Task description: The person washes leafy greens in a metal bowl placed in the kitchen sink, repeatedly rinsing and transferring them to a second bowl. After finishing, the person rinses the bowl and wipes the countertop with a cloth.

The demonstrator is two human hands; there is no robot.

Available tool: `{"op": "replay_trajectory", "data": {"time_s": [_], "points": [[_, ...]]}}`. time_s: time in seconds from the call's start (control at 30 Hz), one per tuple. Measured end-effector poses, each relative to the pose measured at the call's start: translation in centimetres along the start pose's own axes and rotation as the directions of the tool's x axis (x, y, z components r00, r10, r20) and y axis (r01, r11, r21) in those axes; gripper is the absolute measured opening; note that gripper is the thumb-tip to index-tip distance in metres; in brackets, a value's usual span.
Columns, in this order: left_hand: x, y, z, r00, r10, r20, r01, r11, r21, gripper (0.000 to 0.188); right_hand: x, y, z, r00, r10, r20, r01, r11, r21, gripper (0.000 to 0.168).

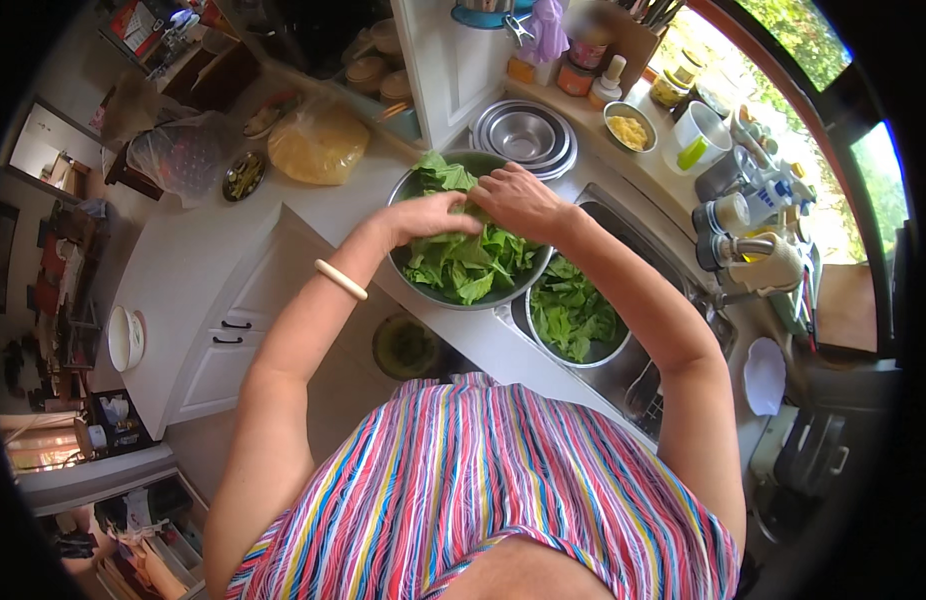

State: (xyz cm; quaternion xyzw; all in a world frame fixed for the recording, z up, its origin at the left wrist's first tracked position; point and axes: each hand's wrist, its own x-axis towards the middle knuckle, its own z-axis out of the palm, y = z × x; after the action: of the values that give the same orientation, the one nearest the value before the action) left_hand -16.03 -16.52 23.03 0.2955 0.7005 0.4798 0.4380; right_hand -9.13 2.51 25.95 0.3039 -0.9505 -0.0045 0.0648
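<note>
A large metal bowl (452, 304) of green leafy vegetables (474, 266) stands on the counter in front of me. Over its leaves, my left hand (431, 216) is held with thumb and fingers apart; whether it touches a leaf is unclear. My right hand (517, 193) is beside it, fingers curled down on leaves at the bowl's upper part, with the fingertips partly hidden. A second metal bowl (622, 355) with more green leaves (572, 311) sits lower right, at the sink's edge.
Nested metal bowls (524, 136) stand behind the large bowl. The sink (647, 236) and faucet (752, 246) are at the right, near a small bowl of yellow food (628, 133). A plastic bag (318, 146) and a small dish (245, 177) lie on the left counter. A container (404, 346) stands below.
</note>
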Motion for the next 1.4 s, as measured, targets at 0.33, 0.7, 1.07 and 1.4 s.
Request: {"op": "replay_trajectory", "data": {"time_s": [0.33,0.7,1.07,1.4], "points": [[-2.4,-1.0,3.9,0.994,-0.107,0.023,0.090,0.912,0.400,0.037,-3.0,-5.6,2.7,0.996,0.066,-0.055,-0.070,0.994,-0.079,0.012],[-4.8,-1.5,4.6,0.934,0.246,-0.257,-0.215,0.966,0.142,0.031,-5.7,-5.6,3.1,0.927,0.373,0.040,-0.275,0.604,0.748,0.027],[-1.6,-3.0,1.7,0.497,0.592,-0.634,-0.182,0.786,0.591,0.052,-3.2,-3.0,5.7,0.815,0.556,0.163,-0.575,0.739,0.352,0.024],[7.7,-7.0,-4.7,0.967,0.170,-0.192,-0.028,0.815,0.579,0.036,-2.2,1.3,8.7,0.765,0.545,0.344,-0.633,0.735,0.242,0.023]]}}
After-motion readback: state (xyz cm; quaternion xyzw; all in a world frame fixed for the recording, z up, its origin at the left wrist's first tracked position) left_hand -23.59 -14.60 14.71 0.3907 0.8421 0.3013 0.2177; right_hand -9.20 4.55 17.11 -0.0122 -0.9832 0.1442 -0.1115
